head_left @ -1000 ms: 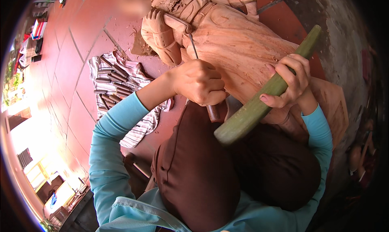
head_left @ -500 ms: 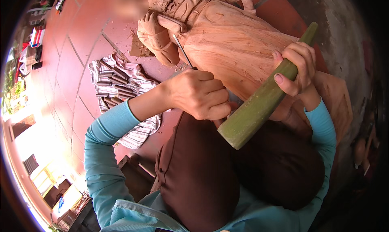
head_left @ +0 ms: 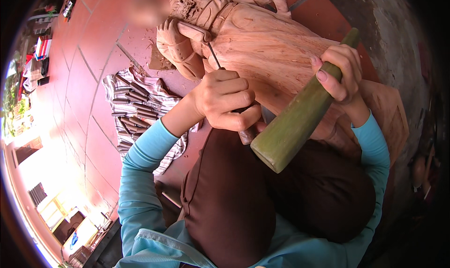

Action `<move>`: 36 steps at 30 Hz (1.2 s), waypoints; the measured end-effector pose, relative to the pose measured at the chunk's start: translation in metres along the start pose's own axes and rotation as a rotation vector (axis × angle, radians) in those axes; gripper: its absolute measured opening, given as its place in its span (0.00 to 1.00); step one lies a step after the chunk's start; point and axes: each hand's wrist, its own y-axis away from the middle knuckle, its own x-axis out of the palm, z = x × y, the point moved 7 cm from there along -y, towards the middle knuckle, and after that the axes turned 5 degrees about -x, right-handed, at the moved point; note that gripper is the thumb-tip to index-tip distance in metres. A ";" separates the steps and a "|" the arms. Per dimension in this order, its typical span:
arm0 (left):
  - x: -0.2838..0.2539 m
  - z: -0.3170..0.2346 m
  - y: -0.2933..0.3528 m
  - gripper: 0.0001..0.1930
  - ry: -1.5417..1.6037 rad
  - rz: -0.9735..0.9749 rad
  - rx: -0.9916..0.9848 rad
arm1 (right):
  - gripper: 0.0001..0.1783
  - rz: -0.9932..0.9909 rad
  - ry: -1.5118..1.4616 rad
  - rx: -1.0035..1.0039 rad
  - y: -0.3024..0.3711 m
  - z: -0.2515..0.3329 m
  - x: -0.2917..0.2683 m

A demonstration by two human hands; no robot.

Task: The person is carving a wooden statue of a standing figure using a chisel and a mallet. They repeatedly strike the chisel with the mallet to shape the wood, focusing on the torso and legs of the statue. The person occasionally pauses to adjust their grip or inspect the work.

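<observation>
My left hand [head_left: 226,99] is wrapped round the brown handle of a carving chisel [head_left: 214,55]. Its thin metal blade points away from me, with the end at the carved wooden figure [head_left: 272,45], by the scroll-like part near the sleeve. The handle's butt sticks out below the fist. In my right hand [head_left: 341,73] is a green, club-shaped mallet [head_left: 297,122], gripped near its narrow upper end. The mallet's wide end hangs beside the chisel's butt, above my knees; whether they touch I cannot tell.
To the left, several carving tools [head_left: 136,111] lie on a striped cloth [head_left: 164,167] spread over the red tiled floor [head_left: 89,99]. Wood chips are scattered around the figure. Dark objects [head_left: 419,172] stand at the far right, and my bent knees [head_left: 229,197] are close below my hands.
My left hand has turned and shifted slightly, its fingers regripping the chisel, whose blade now sits nearer the scroll-like part. My left forearm has swung right. The mallet has moved only slightly.
</observation>
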 end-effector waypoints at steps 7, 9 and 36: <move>-0.001 0.001 -0.003 0.13 -0.089 -0.129 -0.009 | 0.33 0.024 0.012 -0.036 -0.001 0.005 0.002; -0.002 0.003 -0.002 0.14 -0.082 -0.137 -0.018 | 0.33 0.019 0.003 -0.041 0.000 0.006 0.002; -0.023 -0.005 0.004 0.12 0.102 -0.137 -0.157 | 0.30 -0.004 0.090 -0.029 -0.018 0.005 -0.010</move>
